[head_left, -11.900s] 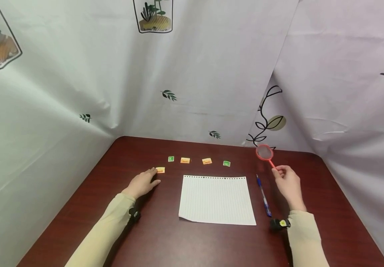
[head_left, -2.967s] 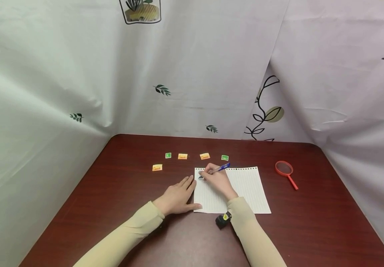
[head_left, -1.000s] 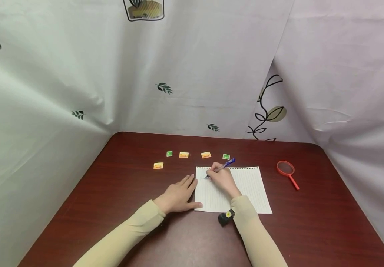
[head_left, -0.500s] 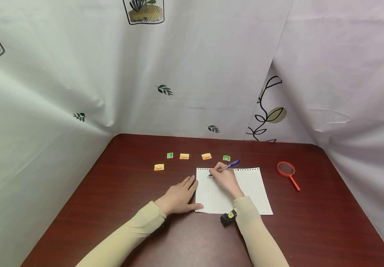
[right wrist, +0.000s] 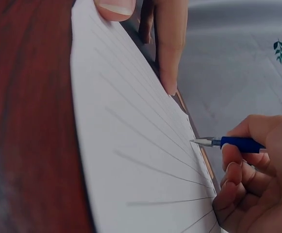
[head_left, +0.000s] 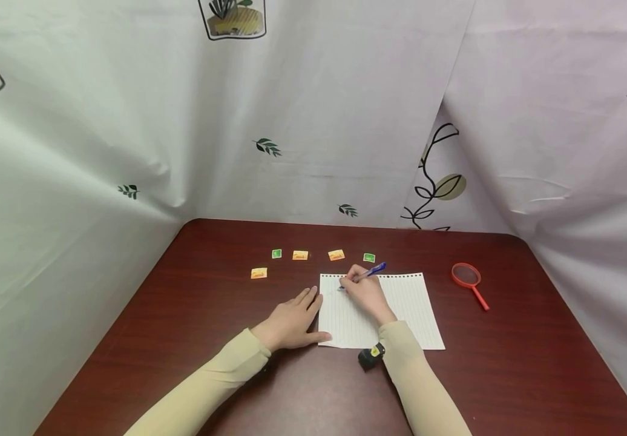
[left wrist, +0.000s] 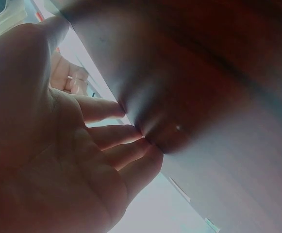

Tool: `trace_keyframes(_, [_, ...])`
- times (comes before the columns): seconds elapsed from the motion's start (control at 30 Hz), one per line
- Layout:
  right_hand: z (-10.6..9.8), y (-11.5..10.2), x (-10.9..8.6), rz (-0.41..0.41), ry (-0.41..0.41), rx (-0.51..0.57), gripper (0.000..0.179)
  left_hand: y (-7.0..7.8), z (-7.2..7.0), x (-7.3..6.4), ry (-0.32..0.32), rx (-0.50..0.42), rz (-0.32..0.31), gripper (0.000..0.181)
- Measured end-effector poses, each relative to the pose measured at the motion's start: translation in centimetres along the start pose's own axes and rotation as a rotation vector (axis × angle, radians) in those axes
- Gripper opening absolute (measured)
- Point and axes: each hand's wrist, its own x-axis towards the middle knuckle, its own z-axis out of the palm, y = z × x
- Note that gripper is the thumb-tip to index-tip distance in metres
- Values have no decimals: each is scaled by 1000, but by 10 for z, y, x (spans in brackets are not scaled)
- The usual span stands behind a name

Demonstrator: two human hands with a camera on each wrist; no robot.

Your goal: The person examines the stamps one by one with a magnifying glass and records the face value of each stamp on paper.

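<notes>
My left hand (head_left: 288, 321) lies flat with spread fingers along the left edge of a lined sheet of paper (head_left: 411, 309), thumb on its lower corner. In the left wrist view, the fingertips of my left hand (left wrist: 82, 145) touch the table. My right hand (head_left: 370, 298) pinches a blue pen (head_left: 376, 268) over the upper left of the sheet. In the right wrist view, the tip of the pen (right wrist: 242, 144) meets the paper near its punched edge. Any writing is too small to make out.
Several orange and green stamps lie behind the sheet, among them an orange stamp (head_left: 259, 273) and a green stamp (head_left: 369, 257). A red magnifying glass (head_left: 466, 275) lies at the right on the dark wooden table (head_left: 537, 363). White printed cloth (head_left: 319, 121) hangs behind.
Since the oldest frame, the magnifying glass has been laid down and my right hand has taken the pen. My left hand moved from a stamp to the sheet. Lately the pen shifted slightly right.
</notes>
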Motion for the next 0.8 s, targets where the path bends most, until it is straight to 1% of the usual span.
trace_keyframes(0.23, [1,-1,0,-17,-29,-17,14,0,1,1,-7,-13,-12,91])
trace_keyframes(0.43, [0,0,-1,-3,-4,-18,15,1,-1,1,-10,-23,-9,91])
trace_keyframes(0.8, [-1,-1,-3,19,-7,2,16,0,0,0,-6,-18,-7,90])
